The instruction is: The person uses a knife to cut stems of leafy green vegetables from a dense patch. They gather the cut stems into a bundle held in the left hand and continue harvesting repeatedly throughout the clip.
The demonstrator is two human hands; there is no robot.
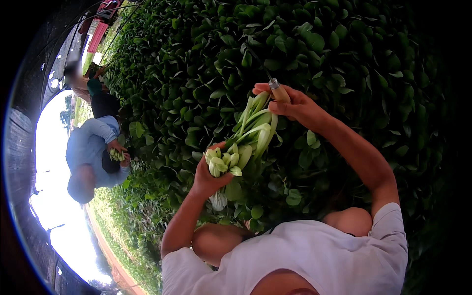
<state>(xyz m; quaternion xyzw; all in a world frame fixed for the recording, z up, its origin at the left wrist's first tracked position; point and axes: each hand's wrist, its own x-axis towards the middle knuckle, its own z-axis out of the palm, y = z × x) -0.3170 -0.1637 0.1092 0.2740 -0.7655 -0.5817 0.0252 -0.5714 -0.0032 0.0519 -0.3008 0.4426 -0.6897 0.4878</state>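
Note:
My left hand (pixel 212 177) is closed around a bunch of pale green leafy vegetables (pixel 225 162), with the cut stem ends facing up. In my right hand (pixel 295 105) is a wooden-handled tool (pixel 281 94) with a metal collar; its thin dark blade (pixel 258 61) points away over the leaves. More pale stalks (pixel 254 123) run between the two hands and touch the fingers of my right hand. Whether those fingers also grip the stalks, I cannot tell.
Dense leafy green plants (pixel 177 81) surround my hands and bent knees. At the left, a person in a light blue top (pixel 99 132) holds a similar green bunch (pixel 116 155). Another person (pixel 79 79) is farther off, near a red vehicle or cart (pixel 97 37).

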